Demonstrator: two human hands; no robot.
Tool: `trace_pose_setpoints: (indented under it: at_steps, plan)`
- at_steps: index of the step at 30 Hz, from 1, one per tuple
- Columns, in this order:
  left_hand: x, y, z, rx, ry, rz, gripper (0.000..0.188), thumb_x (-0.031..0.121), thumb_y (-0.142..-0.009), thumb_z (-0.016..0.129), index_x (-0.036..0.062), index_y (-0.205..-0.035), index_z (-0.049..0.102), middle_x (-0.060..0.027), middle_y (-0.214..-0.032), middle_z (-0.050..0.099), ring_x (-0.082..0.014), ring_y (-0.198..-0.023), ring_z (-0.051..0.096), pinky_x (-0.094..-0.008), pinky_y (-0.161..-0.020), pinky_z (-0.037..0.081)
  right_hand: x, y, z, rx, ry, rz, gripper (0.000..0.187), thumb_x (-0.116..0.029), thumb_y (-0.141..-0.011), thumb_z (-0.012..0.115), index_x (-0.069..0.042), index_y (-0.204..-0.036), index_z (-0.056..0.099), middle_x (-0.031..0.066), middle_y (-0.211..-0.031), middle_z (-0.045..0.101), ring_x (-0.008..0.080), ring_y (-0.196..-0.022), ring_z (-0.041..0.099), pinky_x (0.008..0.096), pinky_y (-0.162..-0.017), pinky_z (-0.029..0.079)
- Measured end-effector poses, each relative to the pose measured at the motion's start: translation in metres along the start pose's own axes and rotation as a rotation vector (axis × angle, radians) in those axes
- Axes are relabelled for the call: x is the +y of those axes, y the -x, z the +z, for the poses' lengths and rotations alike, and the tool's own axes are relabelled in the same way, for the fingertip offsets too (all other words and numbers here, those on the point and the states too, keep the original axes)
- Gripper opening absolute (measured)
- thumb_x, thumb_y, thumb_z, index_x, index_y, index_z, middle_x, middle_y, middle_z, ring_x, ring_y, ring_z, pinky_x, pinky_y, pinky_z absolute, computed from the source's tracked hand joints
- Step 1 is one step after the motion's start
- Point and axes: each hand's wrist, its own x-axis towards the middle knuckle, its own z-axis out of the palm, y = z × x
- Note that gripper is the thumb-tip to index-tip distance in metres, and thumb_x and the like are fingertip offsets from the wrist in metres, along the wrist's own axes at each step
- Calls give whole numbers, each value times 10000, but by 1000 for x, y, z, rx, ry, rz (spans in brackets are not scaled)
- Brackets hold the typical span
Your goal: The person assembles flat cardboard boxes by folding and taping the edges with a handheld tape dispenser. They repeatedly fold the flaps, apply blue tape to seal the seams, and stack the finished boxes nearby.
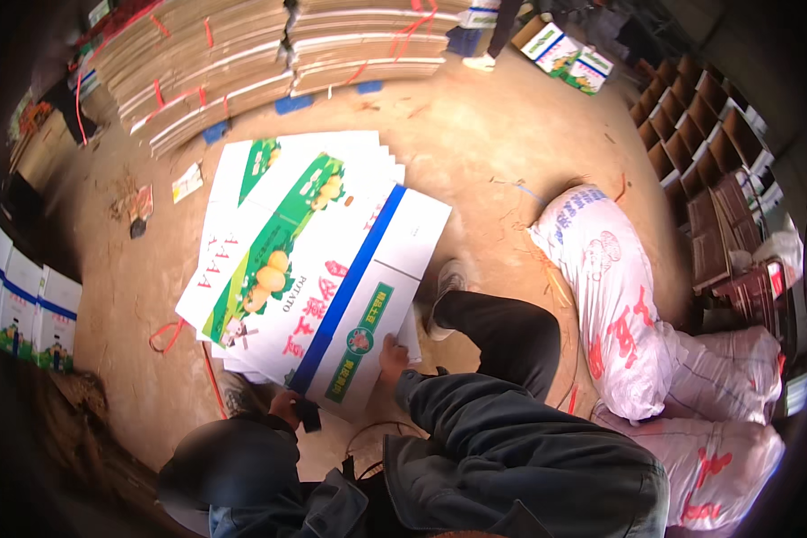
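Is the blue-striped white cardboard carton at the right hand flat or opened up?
Flat: the blue-striped white cardboard carton shows as a thin sheet over similar printed sheets, with no raised sides.

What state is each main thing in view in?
Green-and-white printed cardboard cartons: flattened, fanned in a pile
Left hand: touching the pile's near edge
Right hand: touching its right edge
Tall brown cardboard stacks: flat, bound with red ties
Pinkish-white woven sacks: bulging, lying down
Blue-banded white cartons, far left: assembled, upright
Brown cardboard boxes: stacked, open
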Motion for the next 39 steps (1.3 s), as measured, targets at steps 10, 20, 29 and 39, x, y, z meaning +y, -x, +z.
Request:
trace_pose_setpoints:
  at_steps: [10, 20, 29, 39]
  plan:
    - [40, 77, 133, -227, 172, 335, 647, 509, -1036, 535, 48, -1484, 462, -184, -1394, 594, -370, -1219, 607, -517, -1040, 502, -93, 56, -130, 4, -477, 22, 704, -575, -1063, 445, 73, -1039, 718, 297, -972, 719, 484, -951, 682, 510, -815, 507]
    - [118, 134, 168, -17, -6, 936, 521, 31, -850, 715, -44, -1343, 562, -158, -1247, 672, -331, -1100, 667, -451, -1022, 525, -94, 64, -151, 25, -672, -46, 629, -519, -1052, 522, 67, -960, 730, 251, -892, 735, 425, -871, 712, 496, -760, 518]
    - [89, 248, 258, 265, -401, 1404, 367, 95, -850, 699, -77, -1170, 644, -110, -1102, 681, -215, -967, 634, -355, -883, 508, -130, 74, -154, -695, -697, 26, 784, -686, -1016, 438, 43, -1195, 663, 179, -1187, 689, 256, -1096, 653, 437, -850, 521]
    - [-22, 206, 253, -239, -1343, 1132, 745, 234, -780, 848, 1, -1410, 526, -203, -1348, 570, -324, -1256, 548, -435, -1085, 436, -301, 101, -340, -730, -1140, -581, 801, -627, -1041, 419, -19, -1561, 387, 113, -1610, 415, 225, -1491, 346, 442, -1206, 204]
